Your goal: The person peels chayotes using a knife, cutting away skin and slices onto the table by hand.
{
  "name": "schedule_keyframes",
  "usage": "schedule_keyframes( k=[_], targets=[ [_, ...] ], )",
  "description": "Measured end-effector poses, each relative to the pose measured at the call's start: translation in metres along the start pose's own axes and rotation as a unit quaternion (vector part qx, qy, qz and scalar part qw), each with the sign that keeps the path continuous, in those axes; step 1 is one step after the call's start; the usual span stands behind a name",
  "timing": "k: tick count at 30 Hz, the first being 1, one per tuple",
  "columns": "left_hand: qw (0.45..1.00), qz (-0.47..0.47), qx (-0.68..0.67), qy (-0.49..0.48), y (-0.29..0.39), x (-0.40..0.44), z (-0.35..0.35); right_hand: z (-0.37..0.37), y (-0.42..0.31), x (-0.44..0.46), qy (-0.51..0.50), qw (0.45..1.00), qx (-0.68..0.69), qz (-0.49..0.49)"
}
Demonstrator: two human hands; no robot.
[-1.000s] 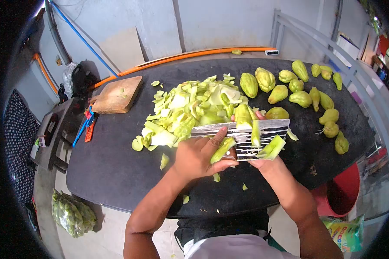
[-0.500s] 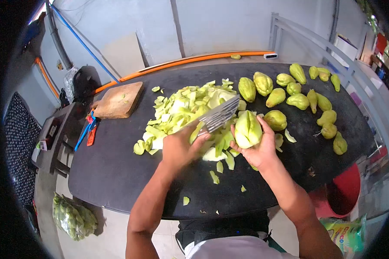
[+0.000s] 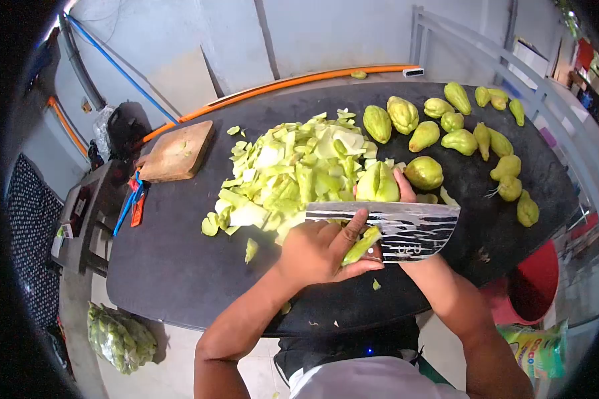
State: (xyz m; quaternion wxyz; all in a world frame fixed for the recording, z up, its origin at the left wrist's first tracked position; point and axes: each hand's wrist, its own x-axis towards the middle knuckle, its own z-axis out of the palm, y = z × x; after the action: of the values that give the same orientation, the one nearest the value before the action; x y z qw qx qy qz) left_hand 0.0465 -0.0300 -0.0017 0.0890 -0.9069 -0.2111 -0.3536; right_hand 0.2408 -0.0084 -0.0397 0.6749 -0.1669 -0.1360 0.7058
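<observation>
My left hand (image 3: 323, 249) is wrapped round the handle of a wide cleaver (image 3: 412, 229), its index finger lying along the blade. A strip of green peel (image 3: 362, 246) lies over the handle by my thumb. Behind the blade my right hand (image 3: 406, 188) holds a pale, peeled chayote (image 3: 378, 183); most of its palm and fingers are hidden by the cleaver. The blade lies nearly level across the front of the chayote. A big heap of peels and pale pieces (image 3: 289, 166) touches the near side of the work, to the left of the chayote.
Whole chayotes (image 3: 459, 141) lie across the right of the black table (image 3: 173, 266). A wooden board (image 3: 178, 151) is at the left, with a blue and red tool (image 3: 137, 199) beside it. A red bin (image 3: 536, 286) stands below right, a bag of greens (image 3: 120, 338) below left.
The cleaver has swung from its slanted position over the heap to lie level in front of the chayote. Peel strips lying on the blade a second ago are gone from it.
</observation>
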Motion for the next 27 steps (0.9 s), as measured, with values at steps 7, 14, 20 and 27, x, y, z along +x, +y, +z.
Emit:
schedule_keyframes(
  k=[7,14,20,27],
  targets=[
    [1.000,0.025,0.016,0.002,0.000,0.002,0.002,-0.004,0.000,0.000,-0.071,0.994,0.068,0.049],
    [0.999,0.021,0.006,0.026,-0.012,0.000,0.007,-0.009,-0.004,-0.004,-0.041,0.998,-0.003,0.049],
    [0.984,-0.168,0.039,-0.037,-0.061,-0.018,-0.007,0.019,-0.012,-0.010,0.063,0.994,-0.074,0.047],
    [0.985,-0.164,0.008,-0.042,-0.052,-0.016,-0.009,0.015,-0.010,-0.007,0.069,0.995,-0.075,0.017]
  ],
)
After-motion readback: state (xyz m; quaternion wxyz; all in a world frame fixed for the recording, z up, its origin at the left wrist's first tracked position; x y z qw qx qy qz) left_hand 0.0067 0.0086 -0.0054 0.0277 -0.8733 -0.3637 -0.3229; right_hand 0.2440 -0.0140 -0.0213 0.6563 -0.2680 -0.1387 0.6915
